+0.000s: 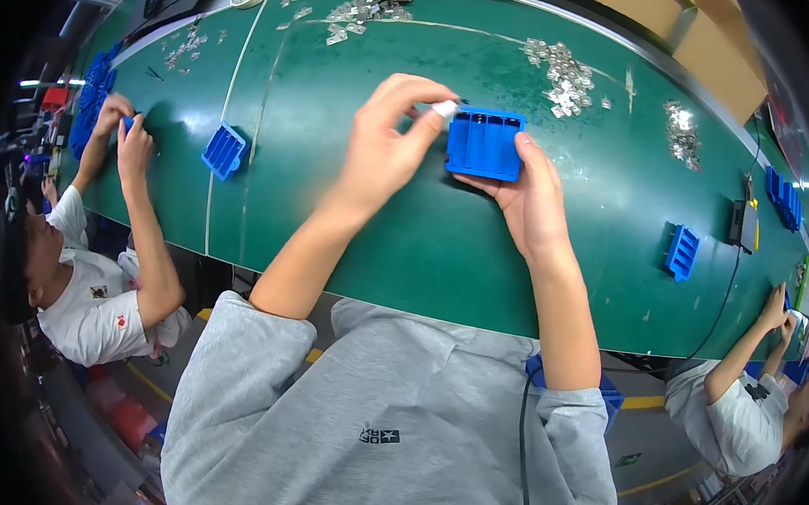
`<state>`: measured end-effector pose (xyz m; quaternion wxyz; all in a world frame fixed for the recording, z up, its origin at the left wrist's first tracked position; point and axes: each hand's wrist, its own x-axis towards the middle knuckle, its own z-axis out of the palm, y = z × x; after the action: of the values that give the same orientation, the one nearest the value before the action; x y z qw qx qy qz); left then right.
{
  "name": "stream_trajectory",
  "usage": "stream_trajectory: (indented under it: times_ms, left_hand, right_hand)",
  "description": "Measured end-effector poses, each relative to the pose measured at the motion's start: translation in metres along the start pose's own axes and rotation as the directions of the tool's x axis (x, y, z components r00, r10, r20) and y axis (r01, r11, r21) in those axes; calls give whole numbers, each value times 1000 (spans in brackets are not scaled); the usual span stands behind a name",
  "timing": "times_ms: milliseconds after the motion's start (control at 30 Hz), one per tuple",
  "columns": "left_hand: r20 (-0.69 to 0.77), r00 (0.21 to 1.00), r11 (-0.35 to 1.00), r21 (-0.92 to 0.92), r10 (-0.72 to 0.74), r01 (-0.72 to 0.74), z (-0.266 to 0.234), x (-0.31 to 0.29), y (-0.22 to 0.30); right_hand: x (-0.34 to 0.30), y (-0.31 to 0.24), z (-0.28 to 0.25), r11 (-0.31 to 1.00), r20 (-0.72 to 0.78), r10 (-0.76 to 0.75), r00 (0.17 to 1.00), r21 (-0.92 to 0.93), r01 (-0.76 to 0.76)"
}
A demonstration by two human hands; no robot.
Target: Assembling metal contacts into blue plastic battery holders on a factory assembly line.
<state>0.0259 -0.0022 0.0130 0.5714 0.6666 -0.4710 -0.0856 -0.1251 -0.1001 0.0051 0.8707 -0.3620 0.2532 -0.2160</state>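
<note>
Head view: between the surface (422, 272)'s near and far edges, my right grip (532, 209) holds the blue tray (485, 148); whether left grip (385, 149) holds anything, I can't tell—brace firmly.

My left forearm (307, 251) and right forearm (563, 304) reach over the surface's (422, 272) near edge. My left hand (383, 145) arches, thumb and forefinger tips meeting or nearly so. My right hand (535, 200) grips, thumb above, other fingers beneath.

The blue tray (485, 146) partly hides the right fingers (490, 186).
</note>
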Motion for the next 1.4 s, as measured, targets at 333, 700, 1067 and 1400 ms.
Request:
stream_trajectory:
  times_ms: [333, 700, 1067, 1400]
  left_hand:
    - [89, 988, 984, 112, 129, -139, 13, -8, -5]
    - [100, 994, 989, 135, 44, -58, 16, -10, -4]
    - [329, 938, 981, -117, -110, 156, 13, -10, 5]
    - [356, 927, 927, -298, -114, 229, 13, -13, -3]
  right_hand:
    - [-7, 4, 7, 992, 45, 94, 995, -84, -90]
    - [-6, 10, 9, 983, 42, 83, 996, -171, -75]
    - [-7, 18, 0, 956, -52, -87, 995, -284, 69]
    - [0, 17, -2, 909, -13, -117, 993, -404, 102]
